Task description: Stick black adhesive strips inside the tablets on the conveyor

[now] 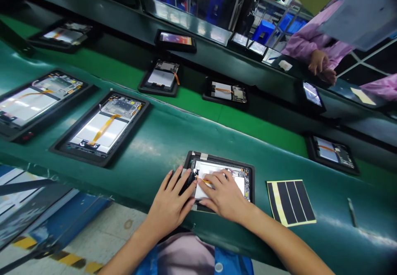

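Note:
An opened tablet (237, 182) lies in a black foam tray (252, 184) on the bench in front of me, its white battery and circuit board showing. My left hand (170, 200) rests on the left end of the tablet and tray, fingers spread. Over the middle of the tablet is my right hand (225, 194), its fingers apart and slightly bent, touching down by an orange ribbon cable (205, 180). That cable is partly hidden under the fingers. To the right lies a yellow-backed sheet of black adhesive strips (291, 202), with one strip's place bare.
Two more opened tablets in trays (102, 128) (40, 99) sit on the bench at left. Behind runs a green conveyor belt (192, 105) carrying several tablets. A thin tool (352, 212) lies at right. Across the line, a person in pink sleeves (319, 39) works.

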A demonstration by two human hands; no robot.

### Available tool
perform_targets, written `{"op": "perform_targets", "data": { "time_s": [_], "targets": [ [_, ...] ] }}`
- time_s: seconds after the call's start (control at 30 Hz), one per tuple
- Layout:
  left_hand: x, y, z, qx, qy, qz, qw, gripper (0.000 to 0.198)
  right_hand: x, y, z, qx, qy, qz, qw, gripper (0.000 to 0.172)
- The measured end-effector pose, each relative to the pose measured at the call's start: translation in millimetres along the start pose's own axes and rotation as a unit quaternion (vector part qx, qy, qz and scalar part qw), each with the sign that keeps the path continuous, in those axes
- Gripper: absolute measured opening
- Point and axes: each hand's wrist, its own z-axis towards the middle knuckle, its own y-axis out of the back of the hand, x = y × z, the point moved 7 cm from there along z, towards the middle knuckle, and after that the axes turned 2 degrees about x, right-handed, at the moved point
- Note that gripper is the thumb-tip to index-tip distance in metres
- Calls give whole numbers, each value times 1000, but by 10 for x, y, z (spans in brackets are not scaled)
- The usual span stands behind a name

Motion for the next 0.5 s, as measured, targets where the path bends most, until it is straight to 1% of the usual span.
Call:
{"op": "perform_targets", "data": {
  "time_s": [0.2, 0.4, 0.5],
  "targets": [
    [-17, 23, 6, -1, -16, -1, 1000, 46, 15, 25, -3, -7, -4, 8, 1000, 52],
    [-22, 29, 7, -9, -2, -26, 1000, 42, -15, 3, 2, 5, -2, -5, 1000, 50],
    [-24, 23, 6, -12, 4, -30, 999, 39, 9, 16, 7, 0, 4, -1, 1000, 51]
  ]
}}
